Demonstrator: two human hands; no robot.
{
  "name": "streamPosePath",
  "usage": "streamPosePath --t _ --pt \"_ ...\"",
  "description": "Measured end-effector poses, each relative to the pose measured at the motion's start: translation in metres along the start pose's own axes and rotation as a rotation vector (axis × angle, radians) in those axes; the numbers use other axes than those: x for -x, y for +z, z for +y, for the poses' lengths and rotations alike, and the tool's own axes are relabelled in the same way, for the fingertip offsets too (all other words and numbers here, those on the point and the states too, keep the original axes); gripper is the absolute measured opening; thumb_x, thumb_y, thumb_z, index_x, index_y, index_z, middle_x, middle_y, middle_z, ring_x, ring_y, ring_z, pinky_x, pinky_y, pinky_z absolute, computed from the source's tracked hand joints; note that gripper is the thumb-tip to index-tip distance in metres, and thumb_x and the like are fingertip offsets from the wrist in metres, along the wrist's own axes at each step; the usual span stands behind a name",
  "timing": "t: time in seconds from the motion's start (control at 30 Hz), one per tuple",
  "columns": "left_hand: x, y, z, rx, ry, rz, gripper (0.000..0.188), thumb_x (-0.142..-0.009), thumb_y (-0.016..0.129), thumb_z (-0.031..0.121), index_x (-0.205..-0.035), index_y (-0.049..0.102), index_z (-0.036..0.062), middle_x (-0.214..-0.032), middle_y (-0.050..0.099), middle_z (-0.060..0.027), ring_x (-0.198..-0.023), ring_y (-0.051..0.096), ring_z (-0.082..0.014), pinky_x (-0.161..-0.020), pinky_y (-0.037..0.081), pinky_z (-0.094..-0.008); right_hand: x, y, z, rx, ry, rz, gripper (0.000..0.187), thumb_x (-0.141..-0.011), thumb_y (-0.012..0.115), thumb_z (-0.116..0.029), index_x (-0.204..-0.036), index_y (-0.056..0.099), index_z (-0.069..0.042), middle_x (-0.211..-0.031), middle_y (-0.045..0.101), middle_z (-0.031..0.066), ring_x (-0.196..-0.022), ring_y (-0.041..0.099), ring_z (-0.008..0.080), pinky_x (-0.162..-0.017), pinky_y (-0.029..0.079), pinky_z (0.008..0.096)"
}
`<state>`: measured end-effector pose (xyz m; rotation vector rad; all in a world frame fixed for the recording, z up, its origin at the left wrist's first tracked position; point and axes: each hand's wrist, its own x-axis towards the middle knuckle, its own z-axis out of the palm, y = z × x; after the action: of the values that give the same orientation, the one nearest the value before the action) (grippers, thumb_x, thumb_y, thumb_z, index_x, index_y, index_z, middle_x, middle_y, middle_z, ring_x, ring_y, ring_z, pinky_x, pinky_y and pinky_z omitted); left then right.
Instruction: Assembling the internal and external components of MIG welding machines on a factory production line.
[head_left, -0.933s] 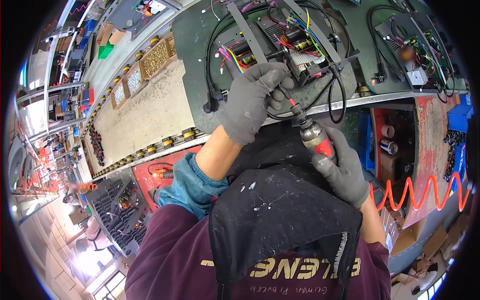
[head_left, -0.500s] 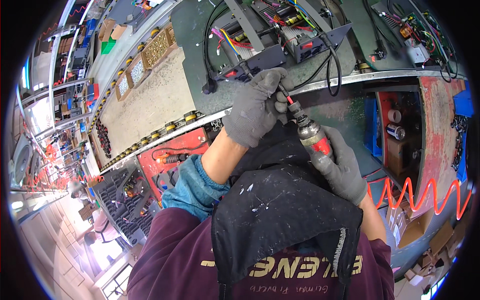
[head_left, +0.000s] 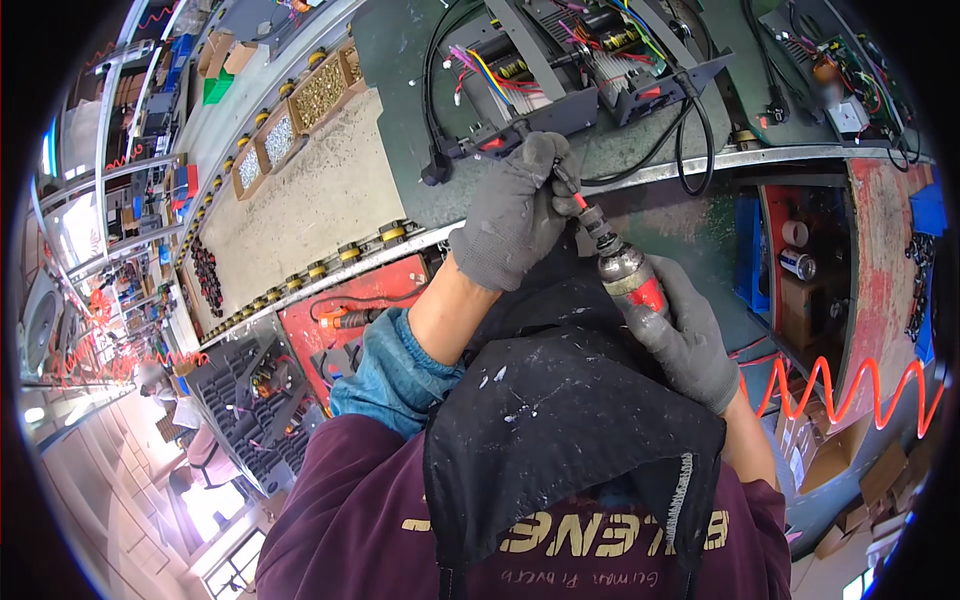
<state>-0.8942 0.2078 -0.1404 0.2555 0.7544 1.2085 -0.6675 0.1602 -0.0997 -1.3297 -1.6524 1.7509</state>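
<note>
My right hand (head_left: pixel 690 345), in a grey glove, is wrapped round a power screwdriver (head_left: pixel 622 265) with a metal front and a red band. Its dark bit (head_left: pixel 566 183) with a red collar points up and left into the fingers of my left hand (head_left: pixel 515 205). That hand, also gloved in grey, is closed round the end of the bit; whether a screw sits there is hidden. Just beyond my left fingers stands an open dark metal housing (head_left: pixel 560 112) with coloured wires and a black power cord. A second such housing (head_left: pixel 660 90) is beside it on the right.
The housings rest on a green board (head_left: pixel 410 190) over a roller conveyor rail (head_left: pixel 350 252). Trays of small screws (head_left: pixel 320 92) lie at the far left. An orange-handled tool (head_left: pixel 345 318) is on a red surface. A red coiled hose (head_left: pixel 850 385) hangs at the right, below a shelf (head_left: pixel 800 310).
The green board and its housings appear slightly farther right in the view. My hands keep nearly the same pose, with the screwdriver tilted a little more upright toward my left fingers.
</note>
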Motion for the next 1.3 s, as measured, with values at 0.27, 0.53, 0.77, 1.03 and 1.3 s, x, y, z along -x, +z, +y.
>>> streamPosePath --t 0.27,0.53,0.77,1.03,1.3 --pt "-0.020 -0.018 0.047 -0.098 0.025 -0.081 0.033 -0.094 0.058 0.037 -0.098 0.054 0.0042 -0.081 0.054 -0.0037 -0.068 0.046 -0.0116 -0.060 0.040 -0.0249 -0.032 0.027 -0.016 -0.005 -0.071 0.058 0.060 -0.084 0.063 -0.040 -0.126 0.045 -0.001 -0.098 0.062 0.0197 -0.091 0.063 0.0315 -0.081 0.047 0.0368" --pt "-0.031 -0.032 0.073 -0.260 -0.016 -0.138 0.037 -0.091 0.060 0.040 -0.098 0.055 0.0042 -0.082 0.055 -0.0034 -0.069 0.045 -0.0093 -0.060 0.038 -0.0236 -0.047 0.048 -0.027 -0.060 -0.038 0.108 0.059 -0.086 0.061 -0.041 -0.126 0.046 -0.001 -0.103 0.061 0.0171 -0.094 0.060 0.0256 -0.085 0.045 0.0348" --pt "-0.037 -0.042 0.082 -0.249 -0.180 -0.258 0.045 -0.082 0.069 0.045 -0.098 0.057 0.0046 -0.083 0.054 -0.0013 -0.068 0.043 -0.0080 -0.060 0.037 -0.0228 -0.048 0.059 -0.028 -0.219 0.005 0.088 0.060 -0.087 0.059 -0.045 -0.128 0.047 -0.001 -0.107 0.058 0.0103 -0.097 0.055 0.0182 -0.088 0.043 0.0325" --pt "-0.037 -0.043 0.079 -0.141 -0.339 -0.176 0.035 -0.092 0.061 0.035 -0.104 0.058 0.0022 -0.070 0.051 0.0001 -0.062 0.046 -0.0111 -0.058 0.040 -0.0257 -0.047 0.069 -0.018 -0.267 0.039 0.127 0.062 -0.087 0.061 -0.044 -0.129 0.047 -0.001 -0.105 0.058 0.0088 -0.097 0.055 0.0167 -0.087 0.044 0.0317" --pt "-0.037 -0.045 0.073 -0.063 -0.310 -0.132 0.035 -0.092 0.062 0.036 -0.104 0.059 0.0041 -0.068 0.052 0.0005 -0.060 0.045 -0.0115 -0.057 0.040 -0.0270 -0.045 0.069 -0.017 -0.216 0.029 0.133 0.060 -0.086 0.062 -0.041 -0.129 0.047 -0.002 -0.107 0.059 0.0115 -0.099 0.056 0.0204 -0.089 0.043 0.0336"
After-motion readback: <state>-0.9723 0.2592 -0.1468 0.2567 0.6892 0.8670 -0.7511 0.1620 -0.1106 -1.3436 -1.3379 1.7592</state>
